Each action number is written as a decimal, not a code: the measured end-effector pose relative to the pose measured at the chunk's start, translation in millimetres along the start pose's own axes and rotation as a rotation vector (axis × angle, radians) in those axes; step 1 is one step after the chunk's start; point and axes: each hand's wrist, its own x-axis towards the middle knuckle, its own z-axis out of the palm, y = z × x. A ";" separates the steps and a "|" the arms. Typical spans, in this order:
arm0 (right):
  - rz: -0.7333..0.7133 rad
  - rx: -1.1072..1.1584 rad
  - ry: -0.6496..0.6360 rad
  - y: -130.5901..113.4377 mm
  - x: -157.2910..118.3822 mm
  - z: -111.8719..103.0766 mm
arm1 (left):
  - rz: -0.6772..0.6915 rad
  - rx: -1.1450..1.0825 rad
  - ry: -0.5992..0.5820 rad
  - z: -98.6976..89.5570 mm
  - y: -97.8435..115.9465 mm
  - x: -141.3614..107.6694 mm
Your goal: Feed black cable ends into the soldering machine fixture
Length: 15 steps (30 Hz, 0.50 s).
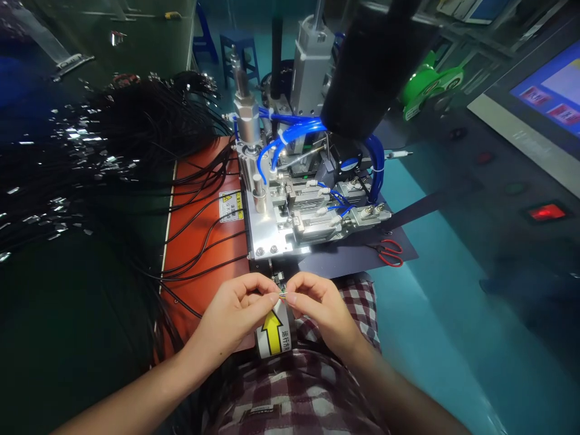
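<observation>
My left hand (pixel 242 305) and my right hand (pixel 324 308) meet at the front of the machine, fingertips almost touching. Both are closed in a pinch on thin coloured wires (pixel 283 295), of which only short bits show between the fingers. Just beyond the fingertips sits a small metal fixture (pixel 278 278) on the machine's track. Below the hands, a white label with a yellow arrow (pixel 272 334) lies on the track's near end. The metal machine (pixel 265 232) with its clamps stands straight ahead.
Black cables (pixel 194 266) run across the orange bench top (pixel 193 211) to a large bundle (pixel 149 115) at the left. Red-handled scissors (pixel 390 252) lie on a dark plate to the right. Blue air hoses (pixel 299 128) arch over the machine. A screen panel (pixel 548 90) stands at the far right.
</observation>
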 end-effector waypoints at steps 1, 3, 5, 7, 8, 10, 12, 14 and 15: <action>0.017 0.016 -0.017 -0.5 1.0 -1.6 | -0.001 0.011 -0.007 -0.2 0.4 0.3; 0.051 0.028 -0.047 -1.6 3.3 -4.5 | 0.012 0.039 -0.013 -0.5 1.0 0.8; 0.078 0.026 -0.077 -2.8 5.7 -7.2 | 0.027 0.065 -0.017 -1.0 1.0 0.8; 0.094 0.024 -0.103 -4.0 8.1 -10.0 | 0.032 0.076 -0.035 -1.9 0.3 0.8; 0.101 0.024 -0.116 -4.8 9.3 -11.5 | 0.030 0.075 -0.050 -2.5 -0.3 0.8; 0.118 0.008 -0.162 -6.7 11.1 -14.5 | 0.026 0.072 -0.080 -3.7 -1.8 1.1; 0.130 -0.033 -0.211 -9.0 12.0 -16.8 | 0.024 0.073 -0.092 -5.0 -3.5 1.9; 0.128 -0.080 -0.228 -11.4 11.9 -18.0 | 0.009 0.066 -0.096 -6.0 -5.1 2.8; 0.123 -0.099 -0.224 -12.5 11.5 -18.1 | -0.006 0.059 -0.099 -6.5 -5.8 3.1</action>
